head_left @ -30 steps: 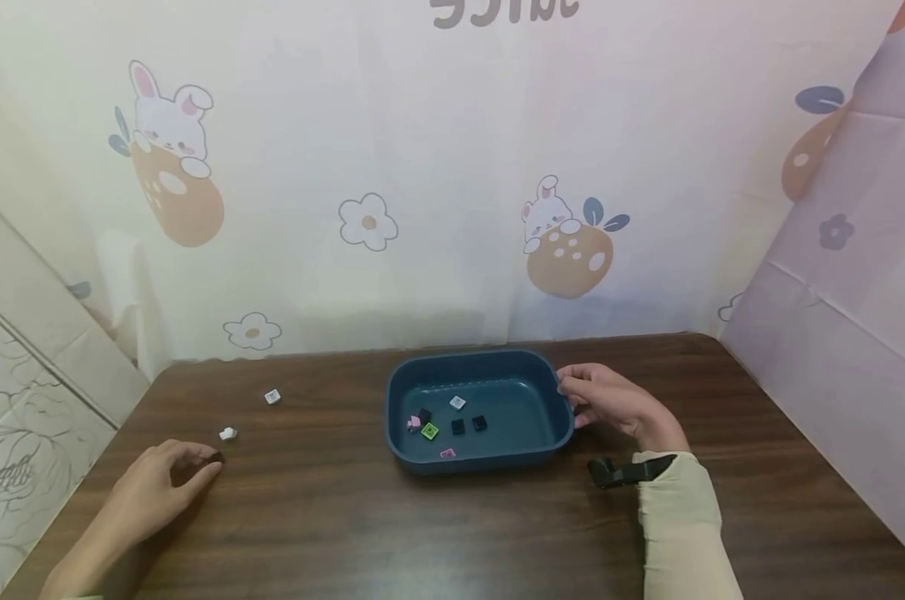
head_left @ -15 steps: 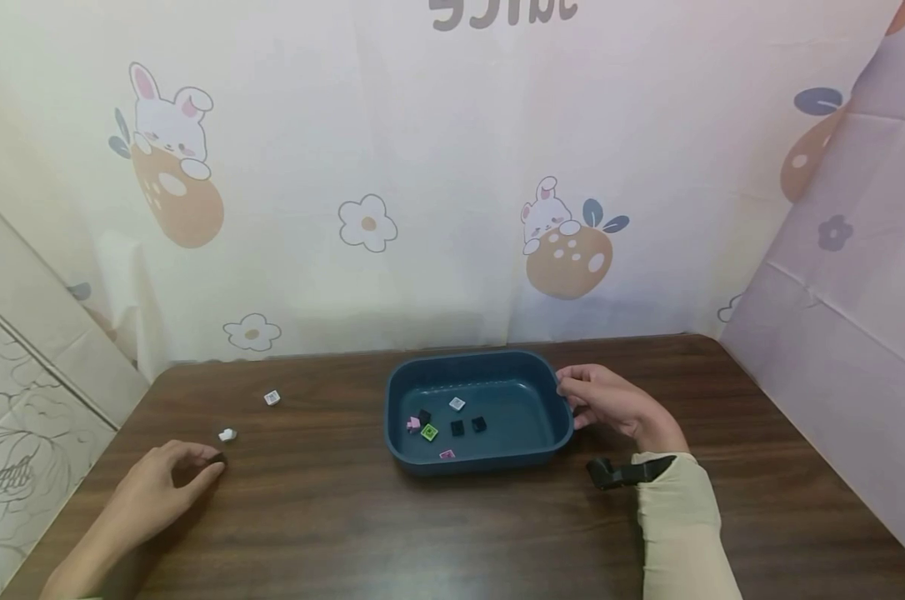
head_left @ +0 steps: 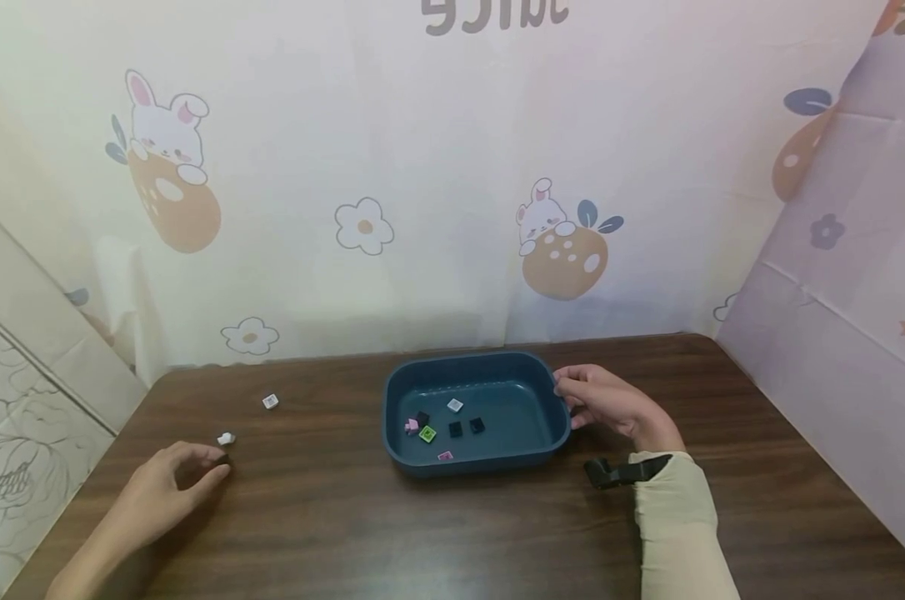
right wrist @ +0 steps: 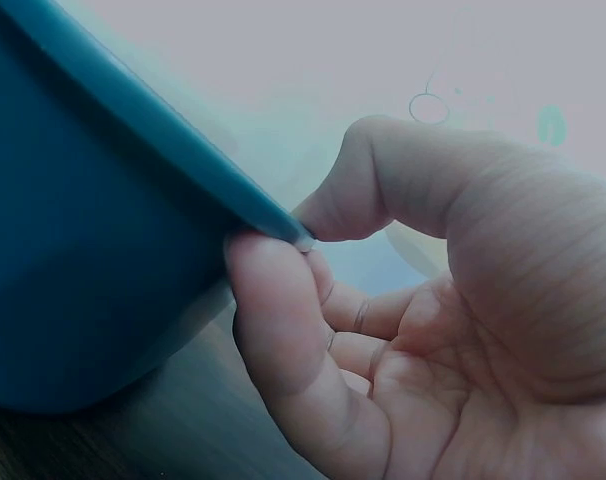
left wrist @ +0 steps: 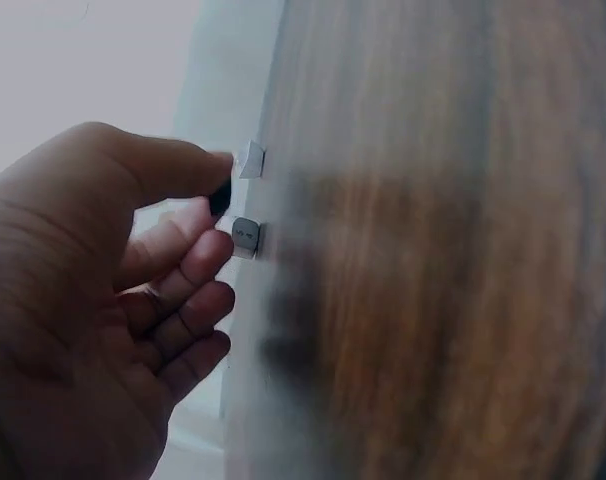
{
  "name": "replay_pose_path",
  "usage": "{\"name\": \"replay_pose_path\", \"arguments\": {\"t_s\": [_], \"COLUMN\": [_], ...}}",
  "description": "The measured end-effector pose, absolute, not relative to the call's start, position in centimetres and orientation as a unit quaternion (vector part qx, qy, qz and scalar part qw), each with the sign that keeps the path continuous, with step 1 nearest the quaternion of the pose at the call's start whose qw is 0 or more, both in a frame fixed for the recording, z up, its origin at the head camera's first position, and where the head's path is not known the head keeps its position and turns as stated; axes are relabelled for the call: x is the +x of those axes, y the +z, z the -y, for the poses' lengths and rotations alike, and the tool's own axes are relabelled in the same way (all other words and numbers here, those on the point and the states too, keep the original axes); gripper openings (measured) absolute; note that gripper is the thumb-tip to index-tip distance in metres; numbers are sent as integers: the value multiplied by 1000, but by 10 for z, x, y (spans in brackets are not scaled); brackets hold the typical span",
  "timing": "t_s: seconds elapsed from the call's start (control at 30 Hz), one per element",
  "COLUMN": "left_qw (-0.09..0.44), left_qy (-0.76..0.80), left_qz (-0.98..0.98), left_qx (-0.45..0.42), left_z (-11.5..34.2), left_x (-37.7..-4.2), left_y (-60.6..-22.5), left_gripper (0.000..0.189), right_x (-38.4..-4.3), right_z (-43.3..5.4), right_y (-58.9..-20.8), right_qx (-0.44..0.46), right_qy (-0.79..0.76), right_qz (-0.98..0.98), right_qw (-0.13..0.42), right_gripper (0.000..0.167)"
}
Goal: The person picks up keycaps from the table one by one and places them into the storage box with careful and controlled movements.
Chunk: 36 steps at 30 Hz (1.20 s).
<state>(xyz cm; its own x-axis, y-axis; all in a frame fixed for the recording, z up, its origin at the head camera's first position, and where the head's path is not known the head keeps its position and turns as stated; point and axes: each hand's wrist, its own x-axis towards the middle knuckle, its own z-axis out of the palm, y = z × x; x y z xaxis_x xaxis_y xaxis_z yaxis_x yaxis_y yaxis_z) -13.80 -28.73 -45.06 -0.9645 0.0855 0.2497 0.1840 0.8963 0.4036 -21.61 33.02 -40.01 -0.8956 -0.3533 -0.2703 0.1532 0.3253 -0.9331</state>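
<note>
My right hand (head_left: 610, 402) pinches the tray's rim (right wrist: 173, 138), likely steadying it; my left hand (head_left: 163, 487) pinches a black piece (left wrist: 221, 197) (half-hidden).

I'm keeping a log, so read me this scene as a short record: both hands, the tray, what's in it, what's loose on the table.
Left hand: pinches a small dark piece
Right hand: grips the tray by its right end
Tray: blue, upright on the table
In tray: three black pieces, two pink pieces, a green piece, a white piece
Loose: nearer white piece near the left hand; farther white piece beyond, to the right
</note>
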Motion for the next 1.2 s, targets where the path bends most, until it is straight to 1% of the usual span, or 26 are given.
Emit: {"name": "replay_pose_path", "arguments": {"t_s": [0.2, 0.4, 0.77, 0.97, 1.2], "left_qw": [129, 126, 168, 163, 174], "left_qy": [-231, -235, -242, -242, -250], "left_qz": [961, 960, 949, 950, 945], "left_qx": [-81, -80, -109, -110, -122], "left_z": [281, 276, 264, 258, 252], "left_x": [-136, -136, -141, -144, -147], "left_y": [-448, -448, -441, -438, -434], "left_gripper": [17, 18, 16, 16, 14], "right_x": [-214, -214, -214, -213, -214], "right_z": [-329, -330, -330, -331, -330], "right_y": [-399, -400, -401, -401, -400], "right_qx": [-67, -77, -73, -68, -66], "right_qy": [-578, -579, -577, -578, -579], "right_qz": [-784, -783, -785, -786, -784], "right_qw": [215, 215, 211, 211, 212], "right_gripper": [41, 40, 41, 40, 41]}}
